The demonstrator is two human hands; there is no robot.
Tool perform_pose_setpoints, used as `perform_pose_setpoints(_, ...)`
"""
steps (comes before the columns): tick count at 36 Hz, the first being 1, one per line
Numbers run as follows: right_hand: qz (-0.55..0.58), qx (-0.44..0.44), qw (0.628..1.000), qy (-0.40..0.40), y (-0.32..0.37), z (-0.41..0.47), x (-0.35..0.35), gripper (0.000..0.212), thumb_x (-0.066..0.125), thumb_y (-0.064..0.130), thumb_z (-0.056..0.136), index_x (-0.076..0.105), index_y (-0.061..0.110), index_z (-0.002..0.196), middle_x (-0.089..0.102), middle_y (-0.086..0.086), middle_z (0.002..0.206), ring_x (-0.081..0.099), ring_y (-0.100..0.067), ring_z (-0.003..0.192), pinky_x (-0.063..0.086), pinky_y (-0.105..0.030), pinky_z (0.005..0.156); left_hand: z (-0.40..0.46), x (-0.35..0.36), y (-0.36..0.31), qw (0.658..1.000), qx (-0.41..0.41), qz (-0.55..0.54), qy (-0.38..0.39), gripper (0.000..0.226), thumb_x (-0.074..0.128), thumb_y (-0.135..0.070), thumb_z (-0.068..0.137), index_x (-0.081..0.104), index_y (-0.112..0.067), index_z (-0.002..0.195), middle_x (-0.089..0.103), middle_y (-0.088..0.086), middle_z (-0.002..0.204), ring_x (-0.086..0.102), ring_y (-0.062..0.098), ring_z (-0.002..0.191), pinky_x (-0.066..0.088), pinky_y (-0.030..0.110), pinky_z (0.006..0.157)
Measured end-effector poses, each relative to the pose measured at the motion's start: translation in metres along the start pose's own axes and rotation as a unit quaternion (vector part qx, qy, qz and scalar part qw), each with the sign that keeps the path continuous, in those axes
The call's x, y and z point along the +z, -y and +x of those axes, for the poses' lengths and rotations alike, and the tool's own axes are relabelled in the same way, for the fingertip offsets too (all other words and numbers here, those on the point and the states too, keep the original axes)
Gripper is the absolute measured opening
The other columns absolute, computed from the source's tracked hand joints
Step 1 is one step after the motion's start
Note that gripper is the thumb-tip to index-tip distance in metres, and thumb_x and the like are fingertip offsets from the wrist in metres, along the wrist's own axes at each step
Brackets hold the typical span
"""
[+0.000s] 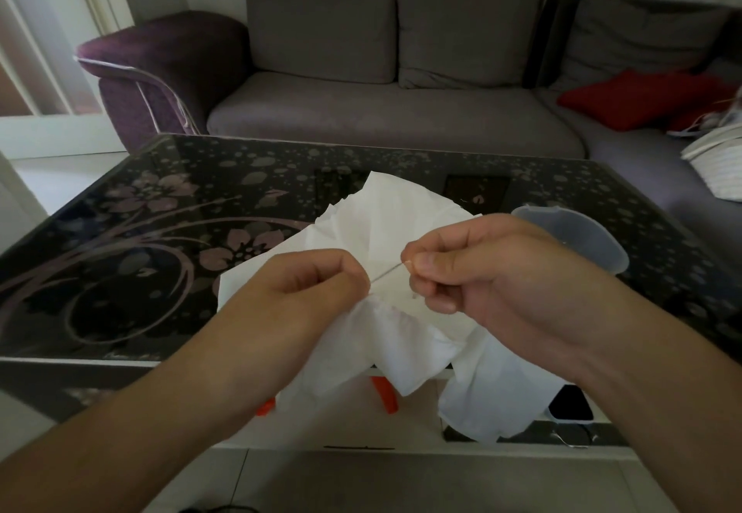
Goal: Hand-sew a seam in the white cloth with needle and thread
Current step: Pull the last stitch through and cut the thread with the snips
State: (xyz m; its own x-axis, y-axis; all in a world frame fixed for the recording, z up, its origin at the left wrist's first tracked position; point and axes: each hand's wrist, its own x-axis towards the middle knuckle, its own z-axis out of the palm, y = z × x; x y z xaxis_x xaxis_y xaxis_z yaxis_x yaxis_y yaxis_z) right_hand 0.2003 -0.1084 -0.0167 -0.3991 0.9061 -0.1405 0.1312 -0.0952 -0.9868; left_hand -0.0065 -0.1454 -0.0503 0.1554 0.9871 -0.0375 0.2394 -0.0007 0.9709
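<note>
Head view looks down over a dark glass table (120,231) with a flower pattern, and the white cloth (385,223) lies crumpled across its near edge in the lower middle of the frame, part of it spilling over toward the floor. Both hands are raised just above it, close together. The left hand (313,283) has its fingers curled in tight, bunching a fold of the cloth at the fingertips. The right hand (473,267) pinches the needle (387,272) between thumb and forefinger, the other fingers loosely curled below. The needle runs slantwise between the two hands, its far end meeting the gathered fold at the left fingertips. The thread is too fine for me to make out.

Just under the hands the cloth looks puckered along a short line, with a faint pinkish trace, which I take for a few stitches already in. So my guess is the seam is begun but far from finished: most of the cloth edge looks unsewn, and this seems to be one stitch among many, with the needle partway through the fold.

A clear plastic container (578,235) sits on the table at right, behind the right hand. A grey sofa (393,111) with a red cushion (634,98) fills the upper frame, and something orange (383,394) shows under the table.
</note>
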Motion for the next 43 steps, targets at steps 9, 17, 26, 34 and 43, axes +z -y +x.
perform_pose_setpoints(9,0.052,0.034,0.998,0.02,0.0,-0.001,-0.003,0.021,0.059,-0.005,0.092,0.075,-0.001,0.079,0.063,-0.011,0.077,0.056,-0.02,0.074,0.049,-0.024,0.063,-0.001,-0.011,-0.002,0.992,0.015,-0.035,0.116,0.03,0.059,-0.036,0.093,0.066,-0.01,0.083,0.058,0.014,0.08,0.055,0.027,0.068,0.044,0.041,0.063)
perform_pose_setpoints(17,0.071,0.051,0.995,0.041,-0.005,0.0,0.002,0.02,0.059,-0.004,0.092,0.075,-0.002,0.079,0.064,-0.012,0.075,0.056,-0.022,0.076,0.051,-0.024,0.066,0.0,-0.007,0.005,0.987,-0.011,-0.144,0.067,0.024,0.062,-0.036,0.088,0.068,-0.013,0.088,0.061,0.014,0.1,0.054,0.035,0.095,0.041,0.051,0.083)
perform_pose_setpoints(26,-0.023,0.0,0.999,-0.028,-0.003,-0.001,0.002,0.017,0.067,0.004,0.092,0.08,0.004,0.082,0.069,-0.009,0.077,0.057,-0.026,0.079,0.048,-0.026,0.065,-0.003,0.002,-0.005,1.0,-0.029,-0.009,-0.007,0.032,0.055,-0.036,0.1,0.072,-0.01,0.095,0.063,0.027,0.105,0.062,0.053,0.101,0.052,0.074,0.084)
perform_pose_setpoints(34,0.002,0.017,0.999,-0.035,-0.004,0.0,0.0,0.016,0.063,-0.001,0.093,0.077,-0.001,0.085,0.068,-0.011,0.076,0.057,-0.025,0.074,0.051,-0.022,0.067,-0.003,-0.007,-0.002,0.997,-0.014,-0.021,0.072,0.032,0.061,-0.046,0.088,0.07,-0.015,0.084,0.06,0.018,0.093,0.055,0.045,0.084,0.045,0.051,0.071)
perform_pose_setpoints(43,0.077,0.054,0.996,0.004,-0.01,0.001,0.006,0.016,0.059,-0.006,0.094,0.074,-0.01,0.089,0.067,-0.013,0.075,0.057,-0.023,0.078,0.054,-0.022,0.068,0.002,-0.008,0.011,0.982,-0.032,-0.173,0.075,0.027,0.063,-0.037,0.089,0.068,-0.011,0.096,0.063,0.017,0.107,0.056,0.032,0.101,0.039,0.048,0.088)
